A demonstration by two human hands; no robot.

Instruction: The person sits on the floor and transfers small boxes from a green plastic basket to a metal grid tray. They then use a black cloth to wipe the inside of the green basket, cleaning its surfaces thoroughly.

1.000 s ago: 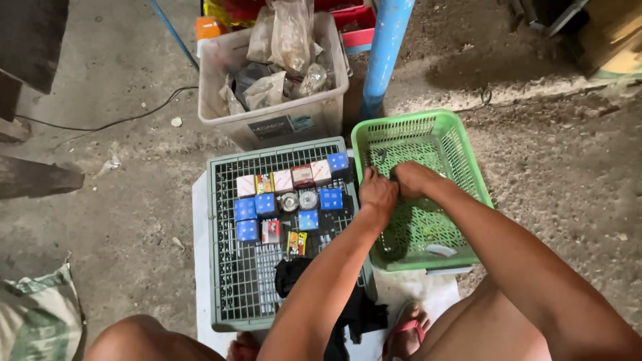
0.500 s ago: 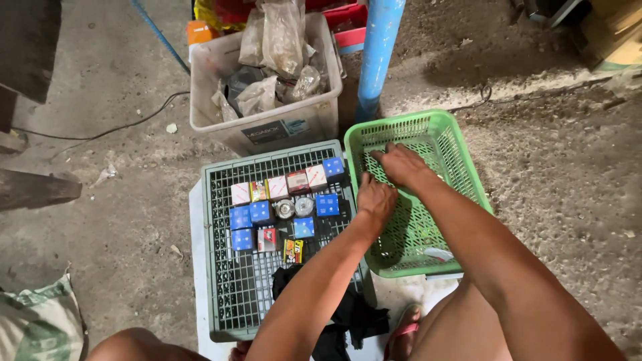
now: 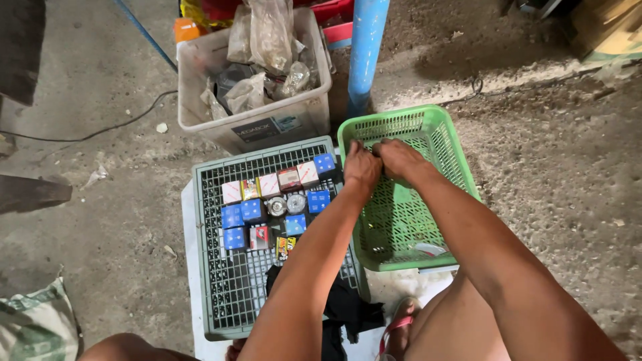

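At my far left a woven sack (image 3: 33,327) slumps on the rough concrete floor (image 3: 100,100), soft and coarse. Next comes the grey plastic crate (image 3: 207,267), a stiff grid with a raised rim, and on its mesh lie small cardboard boxes (image 3: 242,212), blue ones and pale ones with red, square-edged and probably light, easy to pinch by two opposite faces; among them sit two round metal parts (image 3: 286,204), dull, hard and heavier for their size, I judge. A black cloth (image 3: 348,307) sags limp over the near end of the crate. Behind the crate stands a pale plastic bin (image 3: 257,127) stuffed with crinkled clear bags (image 3: 267,33), thin and slippery-looking. My left hand (image 3: 362,168) and my right hand (image 3: 399,159) meet knuckle to knuckle over the far left part of the green basket (image 3: 445,137), which stands touching the crate's right side. Both sets of fingers are curled in close together, working at something small between them, but I cannot tell what it is, since the backs of my hands hide it. The basket is thin lattice plastic, light and a little springy, best gripped by its thicker rim. Behind it rises a smooth blue pipe (image 3: 368,47).
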